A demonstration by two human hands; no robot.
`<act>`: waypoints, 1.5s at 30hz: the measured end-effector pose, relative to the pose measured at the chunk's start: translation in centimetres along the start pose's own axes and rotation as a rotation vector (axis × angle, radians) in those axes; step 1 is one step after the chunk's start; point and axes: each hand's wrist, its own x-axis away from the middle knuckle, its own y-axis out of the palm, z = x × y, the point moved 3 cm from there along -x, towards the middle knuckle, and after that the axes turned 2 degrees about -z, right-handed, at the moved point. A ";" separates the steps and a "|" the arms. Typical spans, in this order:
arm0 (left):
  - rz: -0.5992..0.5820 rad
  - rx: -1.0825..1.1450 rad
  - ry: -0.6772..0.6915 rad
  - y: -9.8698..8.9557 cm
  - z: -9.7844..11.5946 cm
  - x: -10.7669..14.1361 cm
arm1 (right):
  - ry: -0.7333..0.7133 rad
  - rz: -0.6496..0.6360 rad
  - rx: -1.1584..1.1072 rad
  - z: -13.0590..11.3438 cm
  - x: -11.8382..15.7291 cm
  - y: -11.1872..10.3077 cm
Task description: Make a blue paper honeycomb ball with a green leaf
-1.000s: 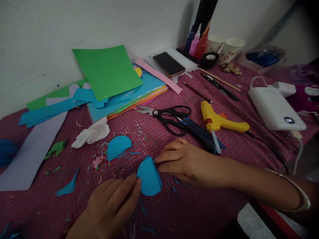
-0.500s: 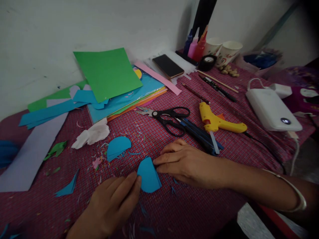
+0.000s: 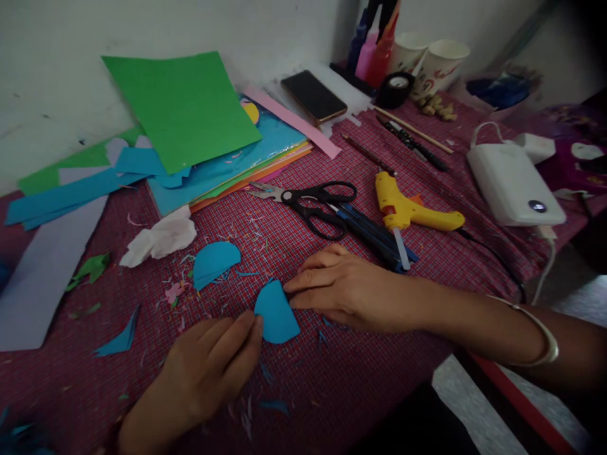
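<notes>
A stack of blue half-round paper pieces (image 3: 277,314) lies on the checked cloth between my two hands. My left hand (image 3: 208,363) has its fingers bent and pressed together at the stack's left curved edge. On the opposite side, my right hand (image 3: 348,287) holds the upper right straight edge with its fingertips close together. Just behind, a second blue half-round paper stack (image 3: 217,263) lies by itself. Black-handled scissors (image 3: 308,201) rest beyond my right hand with their blades apart. A blue-and-black utility knife (image 3: 367,234) sits partly beneath their handles.
A yellow glue gun (image 3: 403,205) lies right of the knife, its cord running right past a white power bank (image 3: 516,180). Coloured sheets under a green sheet (image 3: 187,107), a phone (image 3: 313,95) and paper cups (image 3: 441,66) stand along the back. Crumpled tissue (image 3: 159,239) and scraps lie left.
The stack's right edge, with layers fanned out before, now looks even. Both hands stay at its edges. The whole scene has shifted up and slightly left in view.
</notes>
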 end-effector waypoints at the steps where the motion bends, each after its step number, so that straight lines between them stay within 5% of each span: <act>1: -0.001 0.003 -0.001 0.0 0.0 0.0 | 0.001 0.000 0.003 0.0 0.0 0.0; 45: -0.081 0.067 -0.049 0.4 0.6 0.0 | -0.014 -0.015 0.087 0.0 0.1 0.7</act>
